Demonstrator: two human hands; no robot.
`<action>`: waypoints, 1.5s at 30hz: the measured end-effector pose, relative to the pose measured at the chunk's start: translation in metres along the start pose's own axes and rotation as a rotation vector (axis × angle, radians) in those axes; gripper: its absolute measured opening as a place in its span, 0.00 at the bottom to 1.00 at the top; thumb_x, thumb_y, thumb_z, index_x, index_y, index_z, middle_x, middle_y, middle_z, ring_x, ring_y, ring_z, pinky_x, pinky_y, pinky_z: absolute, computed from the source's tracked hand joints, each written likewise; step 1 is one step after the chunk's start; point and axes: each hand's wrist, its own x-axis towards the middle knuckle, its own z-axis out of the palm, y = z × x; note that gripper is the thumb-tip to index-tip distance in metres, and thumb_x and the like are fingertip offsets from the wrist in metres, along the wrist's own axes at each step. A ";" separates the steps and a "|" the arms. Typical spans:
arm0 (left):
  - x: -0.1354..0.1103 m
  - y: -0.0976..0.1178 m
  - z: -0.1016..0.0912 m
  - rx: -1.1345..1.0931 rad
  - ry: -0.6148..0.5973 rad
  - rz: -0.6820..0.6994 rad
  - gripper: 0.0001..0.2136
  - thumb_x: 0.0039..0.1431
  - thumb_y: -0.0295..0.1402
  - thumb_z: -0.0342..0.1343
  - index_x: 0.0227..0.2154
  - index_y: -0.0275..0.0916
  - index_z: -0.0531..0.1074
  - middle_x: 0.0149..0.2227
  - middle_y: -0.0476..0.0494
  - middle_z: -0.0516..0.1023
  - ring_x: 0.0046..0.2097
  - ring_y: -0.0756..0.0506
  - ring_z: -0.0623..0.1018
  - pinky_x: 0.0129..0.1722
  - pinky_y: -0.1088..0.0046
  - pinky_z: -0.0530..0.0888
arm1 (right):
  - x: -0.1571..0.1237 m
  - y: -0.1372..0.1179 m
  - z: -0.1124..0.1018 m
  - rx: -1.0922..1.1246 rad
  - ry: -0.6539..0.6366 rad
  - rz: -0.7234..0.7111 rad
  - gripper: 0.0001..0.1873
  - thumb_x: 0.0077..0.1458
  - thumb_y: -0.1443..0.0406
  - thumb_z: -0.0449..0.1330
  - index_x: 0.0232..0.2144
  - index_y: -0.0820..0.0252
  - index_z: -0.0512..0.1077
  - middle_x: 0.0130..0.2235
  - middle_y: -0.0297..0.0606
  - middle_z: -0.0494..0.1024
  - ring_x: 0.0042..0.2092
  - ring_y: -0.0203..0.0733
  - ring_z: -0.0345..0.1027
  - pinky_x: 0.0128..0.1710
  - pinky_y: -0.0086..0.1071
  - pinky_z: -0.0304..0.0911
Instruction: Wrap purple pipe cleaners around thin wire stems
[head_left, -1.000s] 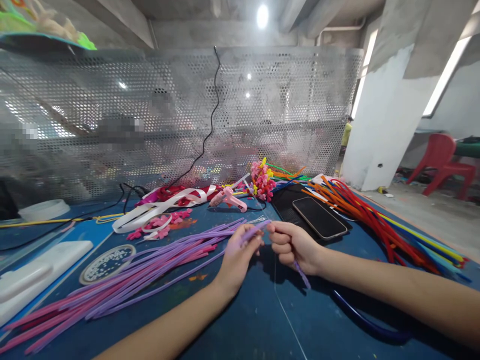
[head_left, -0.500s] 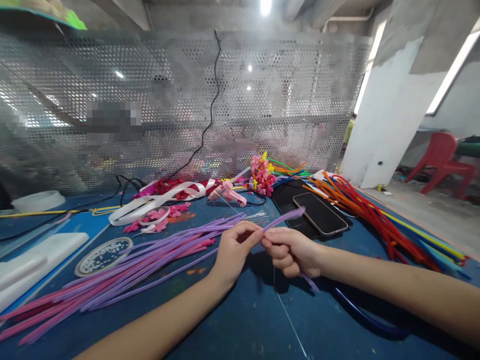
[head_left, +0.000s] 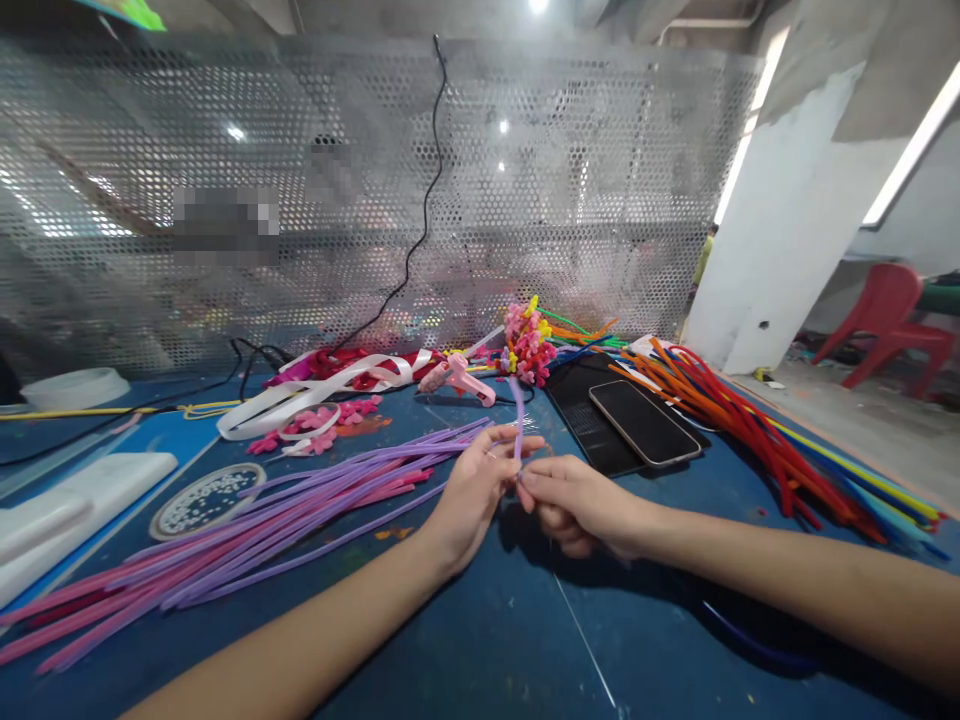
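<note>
A short purple pipe cleaner (head_left: 519, 420) stands nearly upright between my hands over the middle of the table. My left hand (head_left: 484, 480) pinches it between thumb and fingers, the other fingers stretched out. Thumb and forefinger of my right hand (head_left: 574, 500) close on its lower part, with the remaining fingers curled. Below my hands a thin wire (head_left: 581, 630) runs down toward the near edge; where its upper end goes is hidden. To the left lies a bundle of purple and pink pipe cleaners (head_left: 300, 530). Several thin wires (head_left: 529, 423) lie just behind my hands.
Behind lie a pink glue gun (head_left: 461, 378), white ribbon (head_left: 322, 388) and a pink-and-yellow flower cluster (head_left: 529, 342). A phone (head_left: 645, 422) and orange and red pipe cleaners (head_left: 765, 440) are to the right. A round dish of beads (head_left: 206, 500) sits left. A perforated metal screen (head_left: 360, 200) stands behind.
The pipe cleaner has swung from slanting rightward to nearly upright. My left fingers have straightened out, and my right hand has shifted slightly left and down.
</note>
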 end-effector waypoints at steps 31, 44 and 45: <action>0.005 -0.009 -0.003 0.180 0.028 0.046 0.12 0.50 0.38 0.59 0.34 0.37 0.69 0.34 0.46 0.72 0.32 0.50 0.72 0.31 0.75 0.67 | 0.001 -0.008 -0.028 0.753 -0.113 0.010 0.14 0.63 0.65 0.40 0.25 0.57 0.53 0.16 0.22 0.38 0.17 0.29 0.24 0.10 0.17 0.29; 0.005 -0.004 -0.009 -0.073 -0.011 -0.022 0.17 0.33 0.42 0.69 0.20 0.35 0.71 0.23 0.51 0.70 0.26 0.53 0.69 0.29 0.77 0.66 | -0.002 -0.005 -0.025 0.671 -0.448 0.198 0.12 0.62 0.64 0.42 0.25 0.58 0.54 0.15 0.21 0.40 0.16 0.28 0.23 0.07 0.14 0.34; 0.005 -0.004 -0.008 -0.059 -0.018 -0.019 0.16 0.33 0.41 0.69 0.20 0.36 0.71 0.23 0.51 0.70 0.26 0.53 0.69 0.28 0.77 0.66 | -0.002 -0.005 -0.025 0.667 -0.441 0.208 0.13 0.62 0.64 0.43 0.25 0.58 0.54 0.15 0.21 0.40 0.17 0.28 0.23 0.08 0.14 0.34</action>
